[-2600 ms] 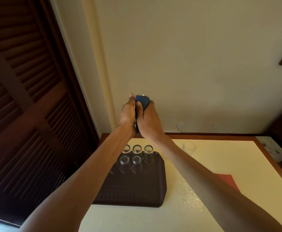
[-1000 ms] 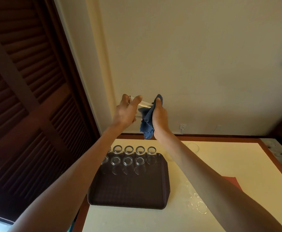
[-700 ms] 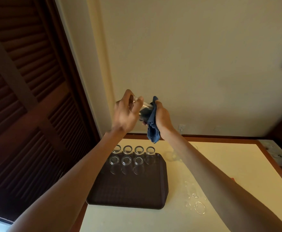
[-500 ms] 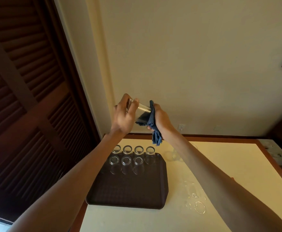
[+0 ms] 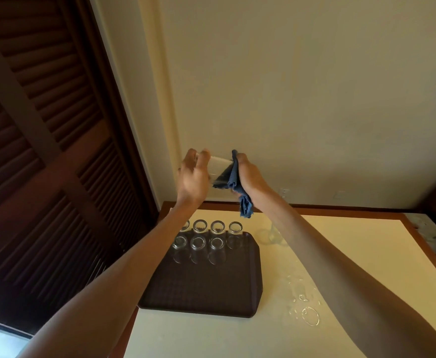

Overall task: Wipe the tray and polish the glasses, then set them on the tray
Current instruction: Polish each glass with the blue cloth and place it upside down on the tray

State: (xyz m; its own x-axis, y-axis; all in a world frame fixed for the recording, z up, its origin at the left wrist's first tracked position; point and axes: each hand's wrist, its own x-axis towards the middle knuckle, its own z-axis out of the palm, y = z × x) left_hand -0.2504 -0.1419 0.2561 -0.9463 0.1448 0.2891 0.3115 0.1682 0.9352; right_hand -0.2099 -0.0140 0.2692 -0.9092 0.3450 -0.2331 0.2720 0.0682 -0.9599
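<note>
We see the glass (image 5: 217,167) held up in the air at the centre of the frame, in front of the cream wall (image 5: 302,86) and above the far edge of the desk (image 5: 361,254). It lies nearly on its side, tipped a little down to the right. The left hand (image 5: 193,178) grips its left end, fingers and thumb curled round it. The right hand (image 5: 251,177) grips a blue cloth (image 5: 233,177), and a fold of that cloth sits inside the glass's right end. A tail of the cloth hangs down below the right wrist.

Below the hands, a dark brown tray (image 5: 206,290) lies on the left part of the desk. 2 rows of glasses (image 5: 217,226) stand along its far end. We count 4 in the far row and 3 in the near row, and the left forearm covers the leftmost ones in part.

Just right of the tray's far corner, more clear glasses (image 5: 264,236) stand on the desk, half hidden by the right forearm. Further glassware (image 5: 309,315) sits at the lower right of the desk, too faint for us to count.

A dark louvred door (image 5: 43,151) fills the left of the frame. A wall socket (image 5: 284,193) shows just above the desk's far edge.
</note>
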